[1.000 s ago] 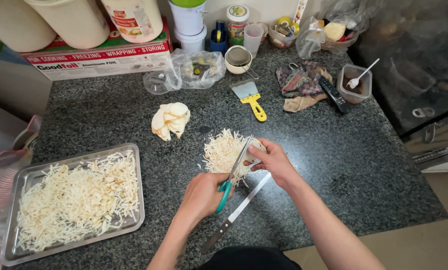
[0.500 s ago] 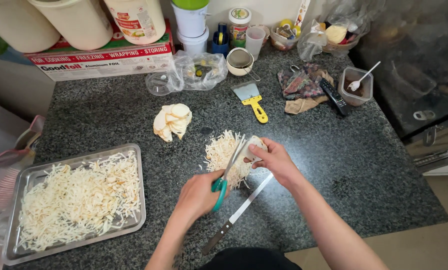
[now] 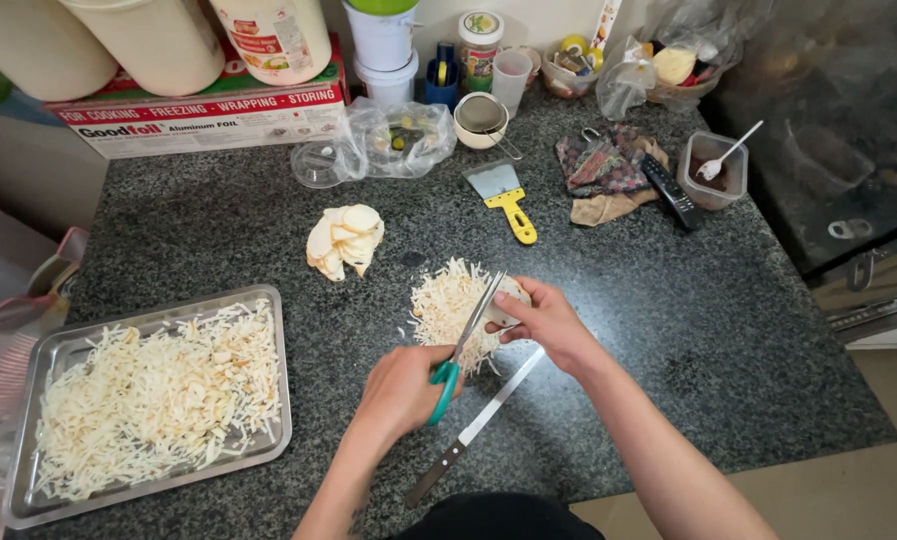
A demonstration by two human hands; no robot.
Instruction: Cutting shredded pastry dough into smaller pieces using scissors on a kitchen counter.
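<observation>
Scissors (image 3: 465, 340) with green handles sit in the left hand (image 3: 400, 388), its grip closed through the loops, blades parted only slightly around a pale flat slice (image 3: 505, 302). The right hand (image 3: 548, 325) pinches that slice between thumb and fingertips, grip closed on it, just above a heap of pale shreds (image 3: 448, 310) on the dark speckled table (image 3: 668, 330). A long knife (image 3: 473, 430) lies on the table beneath both wrists, untouched.
</observation>
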